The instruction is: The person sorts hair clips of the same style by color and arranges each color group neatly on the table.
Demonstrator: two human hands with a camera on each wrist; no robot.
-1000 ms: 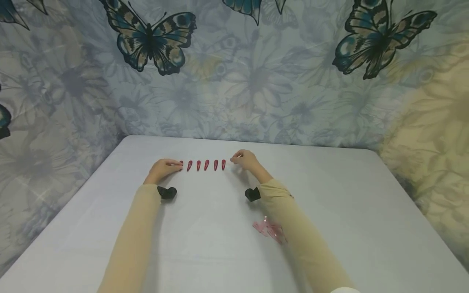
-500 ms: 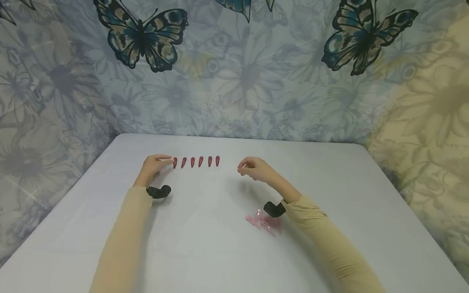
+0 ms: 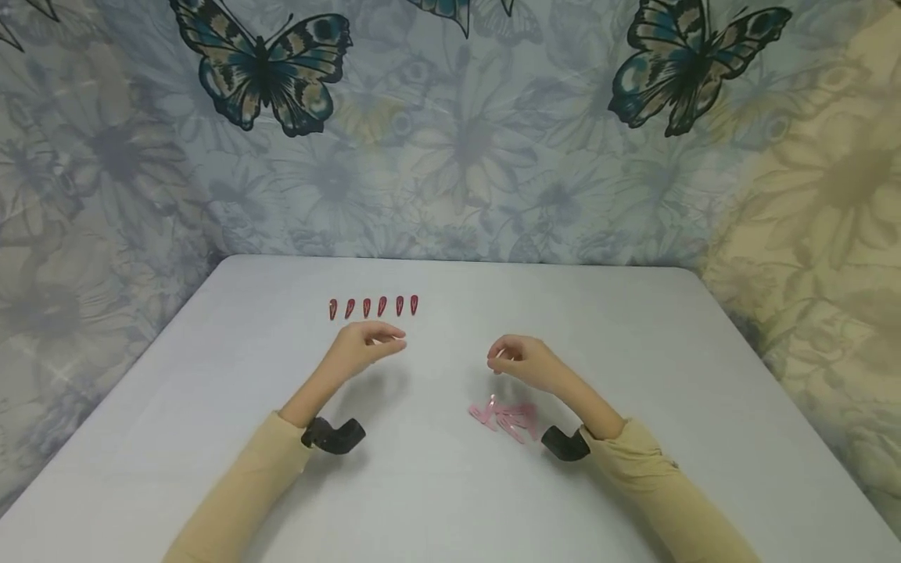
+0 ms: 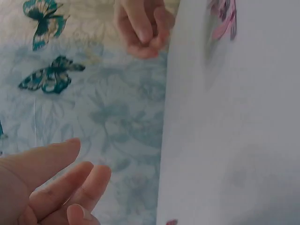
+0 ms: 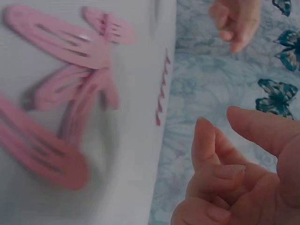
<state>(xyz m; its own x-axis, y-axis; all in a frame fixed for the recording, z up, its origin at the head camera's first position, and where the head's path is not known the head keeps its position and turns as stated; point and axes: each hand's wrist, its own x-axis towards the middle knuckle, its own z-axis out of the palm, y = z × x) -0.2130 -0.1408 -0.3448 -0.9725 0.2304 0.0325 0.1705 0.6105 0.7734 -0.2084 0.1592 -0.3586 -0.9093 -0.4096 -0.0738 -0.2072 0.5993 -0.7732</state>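
Note:
Pink snap hair clips (image 3: 508, 416) lie in a loose pile on the table, large and close in the right wrist view (image 5: 51, 40). My right hand (image 3: 528, 361) hovers just behind that pile, fingers loosely bent, thumb and fingertip apart, nothing between them. Toward the back, several dark red hair clips (image 3: 382, 306) stand in a neat row. In front of this row my left hand (image 3: 366, 348) is raised over the table, its thumb and fingers apart and holding nothing. In the left wrist view the left fingers (image 4: 96, 185) are relaxed.
A white table (image 3: 422, 500) spreads under both arms, its back edge against a cloth backdrop (image 3: 472, 156) printed with flowers and butterflies. Each wrist wears a black camera mount (image 3: 338, 436). The pink pile sits between the right wrist's mount and the table's middle.
My left hand has left the left end of the red row and moved right and nearer. My right hand has drawn back from the row's right end toward the pink pile.

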